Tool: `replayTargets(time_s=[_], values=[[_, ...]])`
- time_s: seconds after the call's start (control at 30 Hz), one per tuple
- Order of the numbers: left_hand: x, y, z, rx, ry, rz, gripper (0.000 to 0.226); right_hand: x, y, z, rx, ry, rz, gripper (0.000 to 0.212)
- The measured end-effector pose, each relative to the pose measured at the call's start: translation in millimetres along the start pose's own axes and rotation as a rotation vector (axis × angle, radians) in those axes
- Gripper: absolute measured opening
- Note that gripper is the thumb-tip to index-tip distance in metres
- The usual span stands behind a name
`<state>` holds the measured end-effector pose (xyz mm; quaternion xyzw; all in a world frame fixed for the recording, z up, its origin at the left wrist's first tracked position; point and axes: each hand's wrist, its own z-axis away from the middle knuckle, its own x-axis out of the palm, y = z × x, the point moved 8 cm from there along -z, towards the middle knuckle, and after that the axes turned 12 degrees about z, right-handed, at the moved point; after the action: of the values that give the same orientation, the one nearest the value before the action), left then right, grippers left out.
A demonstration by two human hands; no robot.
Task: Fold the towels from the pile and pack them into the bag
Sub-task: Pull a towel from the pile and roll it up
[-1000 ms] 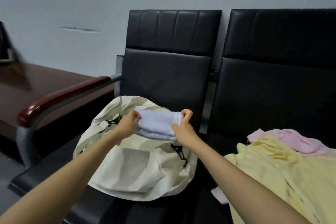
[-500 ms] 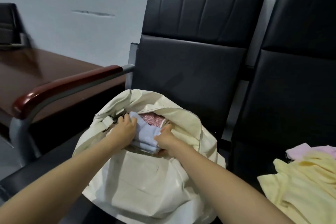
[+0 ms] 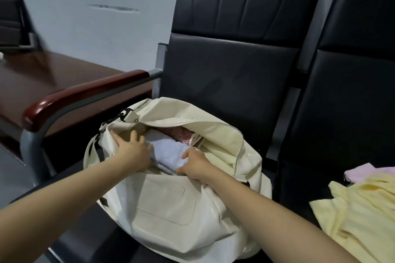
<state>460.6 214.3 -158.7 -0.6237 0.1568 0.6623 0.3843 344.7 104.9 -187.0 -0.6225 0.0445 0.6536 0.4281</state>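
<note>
**Desk:** Where does the towel stand?

**Caption:** The folded lilac towel (image 3: 168, 152) sits in the mouth of the cream bag (image 3: 171, 205) on the black chair (image 3: 230, 74). It rests against a speckled pink towel (image 3: 180, 134) already inside. Your right hand (image 3: 193, 165) has its fingers curled over the towel's near right edge and grips it. Your left hand (image 3: 133, 151) is spread flat, fingers straight, on the bag's left lining just beside the towel's other end.

**Desk:** And how do you finish the step well?

**Caption:** Push the towel down flat rather than end first, so the fold holds. Let your left palm hold the opening wide while your right eases the bundle below the zip (image 3: 177, 123). Press out any bulge before letting go, since a towel left proud of the rim would likely snag the zip. The yellow towels (image 3: 359, 209) and a pale pink towel (image 3: 363, 172) lie unfolded on the next seat, so leave room beside this one.
</note>
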Motion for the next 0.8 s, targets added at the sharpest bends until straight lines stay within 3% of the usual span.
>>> replayTargets(time_s=[0.23, 0.33, 0.4, 0.43, 0.5, 0.6, 0.7, 0.8], values=[[13, -19, -2, -0.128, -0.075, 0.012, 0.059, 16, -23, -19, -0.040, 0.015, -0.136, 0.053], [-6, -12, -1, -0.073, 0.136, -0.086, 0.051, 17, -28, -24, -0.072, 0.039, -0.125, 0.052], [-16, 5, 0, 0.093, 0.265, -0.094, 0.046, 17, -29, -24, -0.096, 0.081, -0.058, 0.047], [-14, 14, -1, 0.197, 0.251, -0.042, 0.049, 14, -29, -23, -0.104, 0.117, 0.004, 0.044], [6, 21, -3, 0.281, 0.022, 0.112, 0.065, 7, -33, -20, -0.115, 0.179, 0.200, 0.042], [27, 12, -1, 0.154, -0.293, 0.298, 0.073, -5, -50, -6, -0.216, 0.287, 0.460, 0.042], [27, 14, -3, 0.117, -0.337, 0.313, 0.076, 5, -58, -3, -0.320, 0.219, 0.537, 0.036], [27, 15, -9, 0.113, -0.322, 0.320, 0.076, 17, -52, -10, -0.296, 0.114, 0.569, 0.036]])
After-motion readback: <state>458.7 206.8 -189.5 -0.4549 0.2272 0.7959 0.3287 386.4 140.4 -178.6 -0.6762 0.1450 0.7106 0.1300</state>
